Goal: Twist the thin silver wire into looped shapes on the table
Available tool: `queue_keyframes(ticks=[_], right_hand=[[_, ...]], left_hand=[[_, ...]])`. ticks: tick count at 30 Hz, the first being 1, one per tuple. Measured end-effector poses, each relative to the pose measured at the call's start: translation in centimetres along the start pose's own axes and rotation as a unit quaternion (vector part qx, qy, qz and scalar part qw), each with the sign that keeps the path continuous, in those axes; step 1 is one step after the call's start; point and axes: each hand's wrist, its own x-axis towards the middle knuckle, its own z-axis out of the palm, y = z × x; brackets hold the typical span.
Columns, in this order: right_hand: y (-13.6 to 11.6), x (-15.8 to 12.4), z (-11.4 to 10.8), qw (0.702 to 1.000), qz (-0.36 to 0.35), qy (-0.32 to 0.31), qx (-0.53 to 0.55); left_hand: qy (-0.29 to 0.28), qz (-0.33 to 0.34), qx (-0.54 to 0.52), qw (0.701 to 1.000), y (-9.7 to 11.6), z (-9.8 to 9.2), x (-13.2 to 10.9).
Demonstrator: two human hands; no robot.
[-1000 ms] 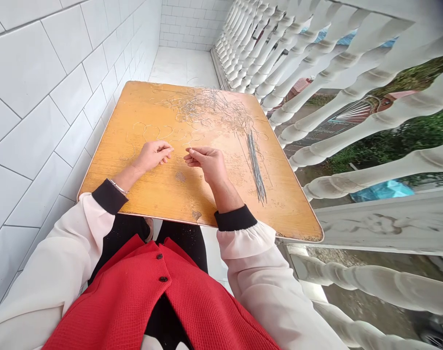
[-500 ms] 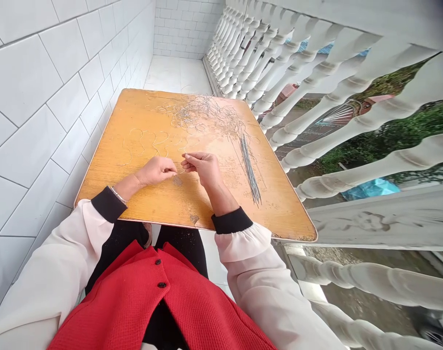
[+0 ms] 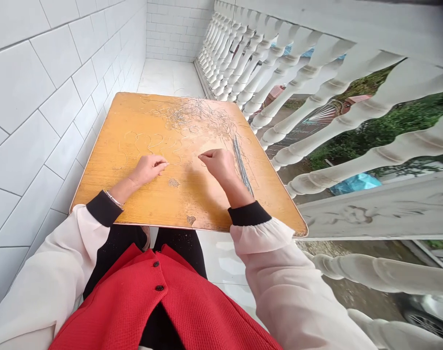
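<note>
Two hands — left [image 3: 147,170], right [image 3: 219,165] — curl over a wooden tabletop [image 3: 207,206] beside wall tiles [image 3: 42,121].

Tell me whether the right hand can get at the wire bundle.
Likely yes: the right hand sits right beside the wire bundle, and nothing appears to stand in the way.

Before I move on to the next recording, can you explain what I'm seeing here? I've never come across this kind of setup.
This view comes from a camera worn on a person's head, looking forward and down. Their bare left hand and right hand are over a wooden tabletop. On it lie a tangle of thin wire, a bundle of straight wires and loose curved wire. Whether either hand holds a wire is too fine to tell.
</note>
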Motion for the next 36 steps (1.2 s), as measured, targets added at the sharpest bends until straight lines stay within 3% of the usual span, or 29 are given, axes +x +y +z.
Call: queue_keyframes(ticks=[6,11,15,23,28,32,36], right_hand=[[1.6,1.8,-0.1,0.983,-0.034,0.004,-0.178],[2.5,3.8,1.3,0.969,-0.031,-0.043,-0.239],[2.7,3.5,1.8,0.966,-0.049,-0.054,-0.248],[3.8,1.5,0.3,0.980,-0.113,-0.072,-0.149],[5.5,3.0,-2.7,0.998,-0.041,-0.039,0.021],[6.2,4.6,-4.4,0.997,0.006,-0.051,0.059],[6.3,5.8,-3.5,0.997,-0.042,-0.040,0.046]], left_hand=[[-0.023,-0.011,0.008,1.000,0.8,0.4,-0.8],[-0.045,0.018,0.034,0.998,1.4,0.5,-1.4],[-0.050,0.046,0.044,0.997,1.9,0.5,-1.9],[-0.095,0.030,0.049,0.994,2.7,0.8,-2.9],[-0.105,0.020,0.039,0.994,3.5,0.4,-3.3],[-0.143,0.079,0.116,0.980,4.8,-0.2,-2.3],[-0.173,0.130,0.238,0.947,5.8,0.6,-0.3]])
